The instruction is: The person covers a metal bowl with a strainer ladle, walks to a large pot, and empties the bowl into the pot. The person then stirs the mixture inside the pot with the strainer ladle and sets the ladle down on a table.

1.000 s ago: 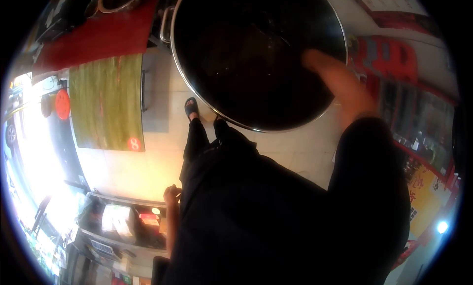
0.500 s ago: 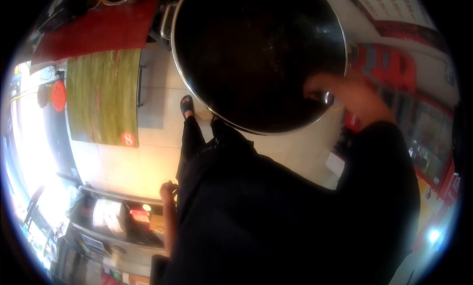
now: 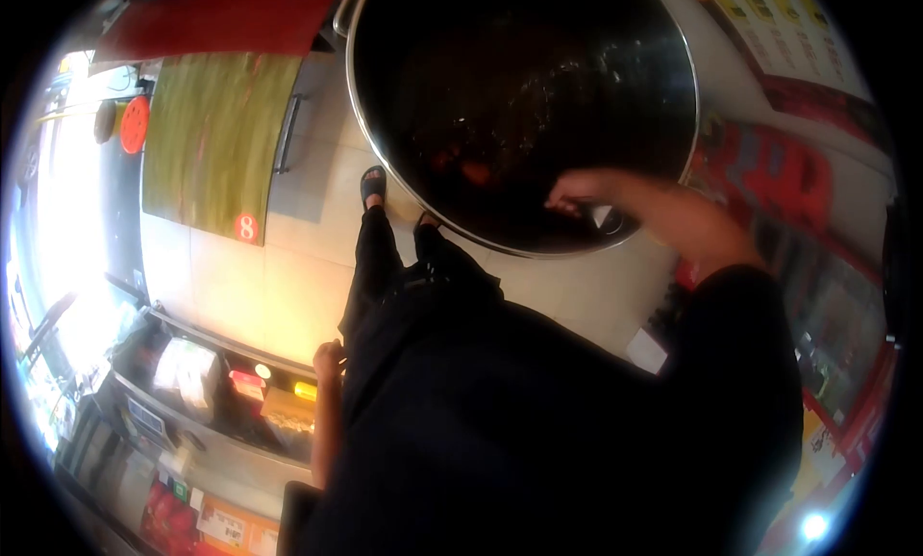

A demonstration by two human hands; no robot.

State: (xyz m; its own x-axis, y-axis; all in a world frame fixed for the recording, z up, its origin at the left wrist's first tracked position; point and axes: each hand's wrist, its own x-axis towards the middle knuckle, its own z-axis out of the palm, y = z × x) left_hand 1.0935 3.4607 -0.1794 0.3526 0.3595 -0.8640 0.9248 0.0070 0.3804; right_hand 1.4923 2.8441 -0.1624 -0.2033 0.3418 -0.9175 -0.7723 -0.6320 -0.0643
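Note:
A large steel pot (image 3: 694, 85) with dark insides fills the top of the view. Glints and a few reddish-brown lumps (image 3: 475, 173) show in its dark contents. Over the pot's near right side, my right hand (image 3: 591, 189) has its fingers closed around the shiny end of a metal utensil (image 3: 604, 216). The rest of that utensil is lost in the dark, so its kind is unclear. At my side, by the dark trousers, hangs my left hand (image 3: 329, 358), its fingers curled in and nothing visible in them.
A green-brown board marked 8 (image 3: 221, 142) stands left of the pot, below a red surface (image 3: 221, 17). Lower left, a counter bin (image 3: 207, 402) holds packets and boxes. A red-framed glass cabinet (image 3: 817, 306) is at right. My sandalled foot (image 3: 373, 186) stands on the tiled floor.
My right hand has moved left and slightly down over the pot with the utensil. More glints and reddish lumps show in the pot. The view has shifted slightly; my left hand still hangs.

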